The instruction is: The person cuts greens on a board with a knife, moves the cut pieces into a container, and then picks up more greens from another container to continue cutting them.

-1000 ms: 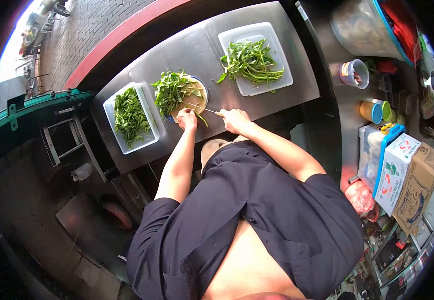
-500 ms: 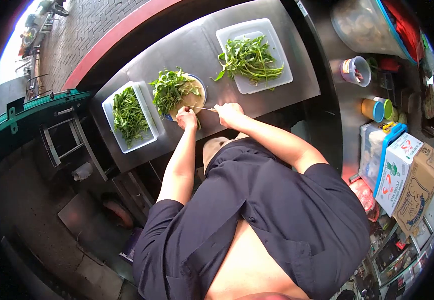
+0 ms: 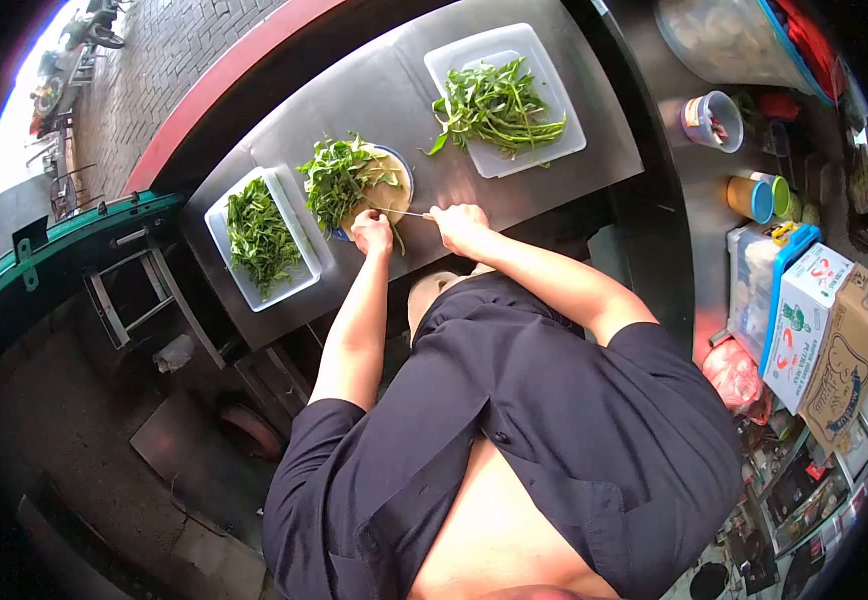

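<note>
My right hand (image 3: 461, 228) is closed round the handle of a knife (image 3: 406, 212), whose blade points left over a round board (image 3: 392, 195). At the board's near edge my left hand (image 3: 372, 232) is closed on green stems, with the blade tip close to its fingers. Leafy greens (image 3: 334, 180) are heaped on the left part of the board. To the left, a white tray (image 3: 306, 262) holds cut leaves (image 3: 260, 236). To the right, another white tray (image 3: 572, 135) holds long-stemmed greens (image 3: 499, 105).
The trays and board stand on a metal table (image 3: 394, 90). At the right are a small bucket (image 3: 696, 120), a blue-rimmed cup (image 3: 744, 198), a clear bin with a blue lid (image 3: 749, 275), a cardboard box (image 3: 839, 365) and a pink bag (image 3: 732, 375).
The view has shifted slightly. Both hands stay at the board in nearly the same pose, with the knife still in my right hand.
</note>
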A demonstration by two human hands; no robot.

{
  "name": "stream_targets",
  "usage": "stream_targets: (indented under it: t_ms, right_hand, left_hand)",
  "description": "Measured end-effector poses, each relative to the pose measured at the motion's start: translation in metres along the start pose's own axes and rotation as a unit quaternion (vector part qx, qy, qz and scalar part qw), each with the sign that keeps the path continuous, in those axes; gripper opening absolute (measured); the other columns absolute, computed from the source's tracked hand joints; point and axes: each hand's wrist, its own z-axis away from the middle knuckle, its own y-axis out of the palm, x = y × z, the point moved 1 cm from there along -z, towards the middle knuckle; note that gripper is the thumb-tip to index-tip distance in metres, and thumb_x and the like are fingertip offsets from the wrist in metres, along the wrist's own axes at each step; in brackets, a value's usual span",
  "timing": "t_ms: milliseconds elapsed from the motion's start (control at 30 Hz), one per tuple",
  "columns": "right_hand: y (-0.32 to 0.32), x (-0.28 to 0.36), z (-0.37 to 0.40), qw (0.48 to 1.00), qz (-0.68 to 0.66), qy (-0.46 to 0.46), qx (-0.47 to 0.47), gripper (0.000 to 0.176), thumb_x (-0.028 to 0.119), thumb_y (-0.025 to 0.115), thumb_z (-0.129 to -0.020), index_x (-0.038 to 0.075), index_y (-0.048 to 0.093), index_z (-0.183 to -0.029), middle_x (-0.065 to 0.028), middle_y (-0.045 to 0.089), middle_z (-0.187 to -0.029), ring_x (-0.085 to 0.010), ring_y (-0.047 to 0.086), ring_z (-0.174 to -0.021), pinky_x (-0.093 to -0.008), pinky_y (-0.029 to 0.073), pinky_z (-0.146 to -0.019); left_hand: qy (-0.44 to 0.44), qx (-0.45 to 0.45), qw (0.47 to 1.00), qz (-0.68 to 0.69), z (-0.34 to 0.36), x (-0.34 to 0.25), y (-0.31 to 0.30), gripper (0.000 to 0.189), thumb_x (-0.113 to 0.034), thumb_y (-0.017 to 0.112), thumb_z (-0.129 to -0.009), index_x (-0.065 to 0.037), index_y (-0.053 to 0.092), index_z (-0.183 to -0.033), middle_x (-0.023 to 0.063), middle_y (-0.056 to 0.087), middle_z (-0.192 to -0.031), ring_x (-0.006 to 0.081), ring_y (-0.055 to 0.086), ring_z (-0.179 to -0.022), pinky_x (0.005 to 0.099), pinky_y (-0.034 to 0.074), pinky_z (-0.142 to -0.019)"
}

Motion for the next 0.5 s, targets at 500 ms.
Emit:
stream_targets:
  t_ms: [500]
  right_hand:
    - [0.037, -0.02, 0.021, 0.996, -0.036, 0.071, -0.048, 0.025, 0.015, 0.059, -0.091, 0.014, 0.063, -0.116, -0.0133, 0.074, -0.085, -0.0322, 0.074, -0.082, -0.0467, 0.058, -0.071]
  left_hand:
    - [-0.01, 0.031, 0.999, -0.015, -0.008, -0.005, -0.004, 0.017, -0.02, 0.081, -0.08, -0.006, 0.08, -0.09, 0.0163, 0.077, -0.093, 0.0317, 0.074, -0.089, 0.0416, 0.058, -0.086]
